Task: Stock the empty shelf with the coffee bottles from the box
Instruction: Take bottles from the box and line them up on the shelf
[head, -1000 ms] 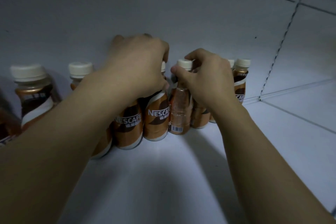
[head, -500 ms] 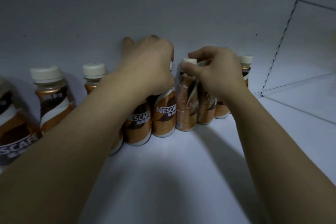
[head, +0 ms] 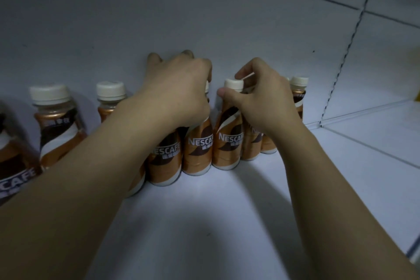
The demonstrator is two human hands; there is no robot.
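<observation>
Several brown Nescafe coffee bottles with cream caps stand in a row along the back wall of a white shelf (head: 204, 223). My left hand (head: 179, 88) covers the top of one bottle (head: 198, 148) in the middle of the row, fingers curled over its cap. My right hand (head: 261, 98) pinches the cap and neck of the neighbouring bottle (head: 228, 143), whose label faces me. More bottles stand at the left (head: 56, 125) and behind my right hand (head: 298, 93). The box is out of sight.
The shelf's back panel (head: 204, 18) rises right behind the row. A slotted upright (head: 341, 61) divides this bay from the shelf on the right (head: 375, 134). Something yellow (head: 417, 95) shows at the right edge.
The bottle under my right hand has turned, so its Nescafe label now faces front instead of the barcode side. The view has shifted, bringing more bottles in at the left.
</observation>
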